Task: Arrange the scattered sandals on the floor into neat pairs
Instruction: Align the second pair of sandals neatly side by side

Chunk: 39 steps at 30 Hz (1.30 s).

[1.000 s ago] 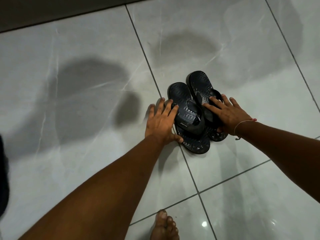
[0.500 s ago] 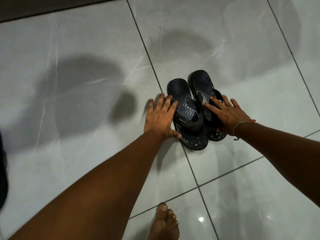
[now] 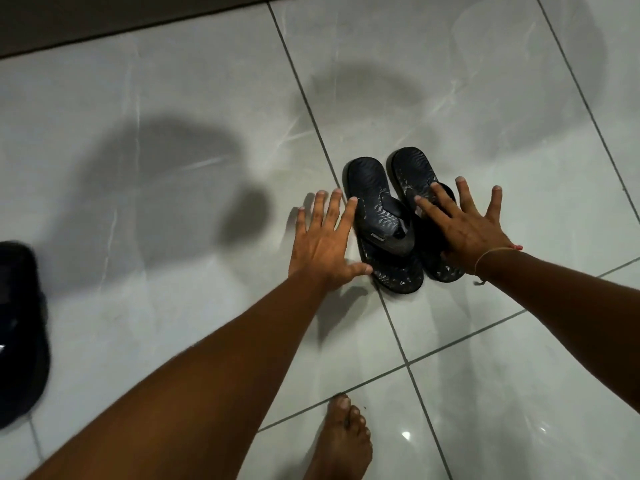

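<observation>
Both black sandals lie on the tiled floor (image 3: 173,323) side by side, long edges touching, soles down and straps up. The left sandal (image 3: 379,223) sits slightly nearer to me than the right sandal (image 3: 412,181), so the ends are not quite level; I judge the pair close to finished, with perhaps a small nudge wanted.

My left hand (image 3: 325,237) is open, fingers spread and flat, gripping nothing. It lies along the outer edge of the left sandal, thumb at the near end and forefinger tip at the rim. I cannot tell whether the palm rests on the tile or hovers above it. My right hand (image 3: 464,226) is likewise open and splayed, holding nothing, spread over the strap and near half of the right sandal, hiding that part. I cannot say whether it touches. The two hands flank the pair as one would to square its sides.

Materials: the footbeds look like moulded rubber or foam with a raised wavy tread, matt, oval at the far ends. The left strap is broad and smoother, with a small pale label, unreadable. The floor is glossy pale tile with faint marbled veins and dark grout lines, likely slippery for sliding footwear.

A dark object (image 3: 20,334) at the left edge is blurred; I cannot identify it. My bare foot (image 3: 341,441) stands nearer the camera.
</observation>
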Tool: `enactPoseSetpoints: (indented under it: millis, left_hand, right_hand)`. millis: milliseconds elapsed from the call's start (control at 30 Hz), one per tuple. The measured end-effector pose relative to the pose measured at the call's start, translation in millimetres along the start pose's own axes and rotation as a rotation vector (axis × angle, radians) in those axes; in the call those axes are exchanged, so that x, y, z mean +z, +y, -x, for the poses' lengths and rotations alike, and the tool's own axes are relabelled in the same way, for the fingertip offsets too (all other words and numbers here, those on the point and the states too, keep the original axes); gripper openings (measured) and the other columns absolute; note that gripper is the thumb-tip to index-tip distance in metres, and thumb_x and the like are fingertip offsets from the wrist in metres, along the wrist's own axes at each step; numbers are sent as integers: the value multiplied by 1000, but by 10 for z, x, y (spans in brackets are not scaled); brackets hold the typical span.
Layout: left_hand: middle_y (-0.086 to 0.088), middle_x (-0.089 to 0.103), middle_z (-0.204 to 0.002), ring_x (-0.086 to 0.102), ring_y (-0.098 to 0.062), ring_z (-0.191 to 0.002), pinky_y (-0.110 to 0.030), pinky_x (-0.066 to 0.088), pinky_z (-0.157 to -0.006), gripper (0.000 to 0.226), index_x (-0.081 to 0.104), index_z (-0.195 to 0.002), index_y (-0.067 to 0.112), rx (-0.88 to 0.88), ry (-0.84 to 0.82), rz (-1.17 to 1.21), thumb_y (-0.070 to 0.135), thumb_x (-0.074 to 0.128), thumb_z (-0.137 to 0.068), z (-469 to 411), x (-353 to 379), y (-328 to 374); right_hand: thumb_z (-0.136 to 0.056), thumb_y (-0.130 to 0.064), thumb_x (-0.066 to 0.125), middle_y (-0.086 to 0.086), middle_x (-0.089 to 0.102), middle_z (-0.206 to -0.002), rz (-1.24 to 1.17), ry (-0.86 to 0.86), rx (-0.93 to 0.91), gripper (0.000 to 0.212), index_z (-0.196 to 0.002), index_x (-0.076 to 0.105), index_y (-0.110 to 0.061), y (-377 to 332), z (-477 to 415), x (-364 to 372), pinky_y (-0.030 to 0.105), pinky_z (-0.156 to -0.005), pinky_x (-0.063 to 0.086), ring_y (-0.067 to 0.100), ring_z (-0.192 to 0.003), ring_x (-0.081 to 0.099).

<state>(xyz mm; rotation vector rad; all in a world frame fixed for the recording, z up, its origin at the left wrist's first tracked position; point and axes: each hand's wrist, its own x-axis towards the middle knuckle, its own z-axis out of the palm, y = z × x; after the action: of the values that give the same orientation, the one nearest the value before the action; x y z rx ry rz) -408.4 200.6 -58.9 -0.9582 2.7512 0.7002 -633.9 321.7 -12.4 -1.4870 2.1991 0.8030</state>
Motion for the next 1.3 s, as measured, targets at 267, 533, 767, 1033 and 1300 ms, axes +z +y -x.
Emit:
enactPoseSetpoints:
  millis: [267, 533, 767, 1033, 1300]
  left_hand:
    - [-12, 2, -164, -3, -30, -150, -51, 8, -121, 85, 1, -153, 17, -330, -77, -46, 42, 48, -88, 2029, -924, -1849]
    - [-15, -2, -163, -2, -32, -150, -49, 12, -121, 101, 2, -154, 12, -519, -299, -280, 35, 66, -79, 3819, -1556, -4243]
    - [-10, -3, -164, -7, -30, -150, -51, 14, -121, 129, 1, -153, 16, -457, -327, -255, 56, 82, -61, 4152, -1007, -4869]
    - [-6, 1, -164, -9, -26, -150, -51, 10, -121, 130, 5, -153, 19, -418, -219, -230, 59, 83, -57, 4461, -900, -5095]
    - [-6, 2, -164, -9, -27, -150, -50, 9, -121, 128, 7, -153, 20, -418, -179, -164, 60, 83, -58, 4523, -890, -5145]
  right_hand:
    - [-79, -24, 73, 20, 23, -158, -274, 267, -282, 88, -149, 23, -6, -2126, 515, -639, 61, -117, 11, 41, -147, 12]
    - [-81, -49, 66, 12, -1, -163, -464, 100, -627, 100, -152, 4, -14, -5321, 470, -1319, 49, -121, 1, 32, -149, -7]
    - [-61, -57, 80, 13, -9, -162, -332, 120, -609, 126, -153, 2, -18, -6484, 353, -1096, 52, -120, -1, 36, -146, -19]
    - [-57, -55, 83, 13, -9, -162, -224, 166, -660, 130, -152, 2, -19, -6667, 539, -919, 54, -120, -1, 38, -146, -19]
    - [-57, -52, 84, 13, -9, -162, -224, 149, -652, 131, -152, 0, -20, -6773, 599, -897, 54, -120, -2, 38, -145, -20]
